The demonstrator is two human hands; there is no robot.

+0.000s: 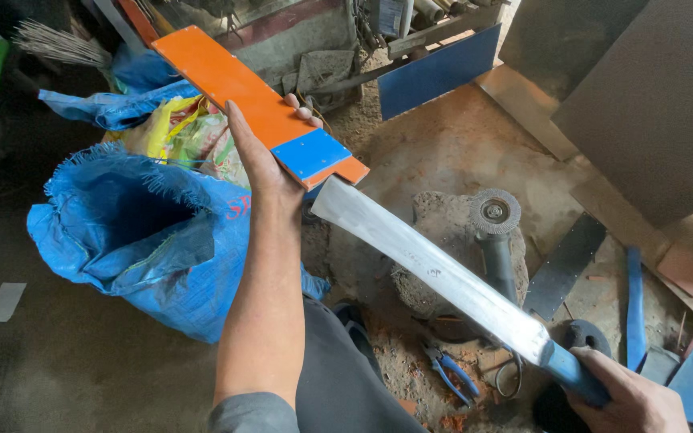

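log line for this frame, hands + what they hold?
left hand: holds orange sheath | right hand: grips machete by blue handle | tip at sheath mouth

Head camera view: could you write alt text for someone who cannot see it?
The left hand holds up a flat orange sheath with a blue patch, while the right hand grips the blue handle of a broad metal blade. An angle grinder and a blue woven sack lie below.

This is a rough metal workshop: an angle grinder (496,228) lies on the dirt floor (443,152) just beyond the hands, pliers (452,374) between them, cut metal sheets (651,96) farther right.
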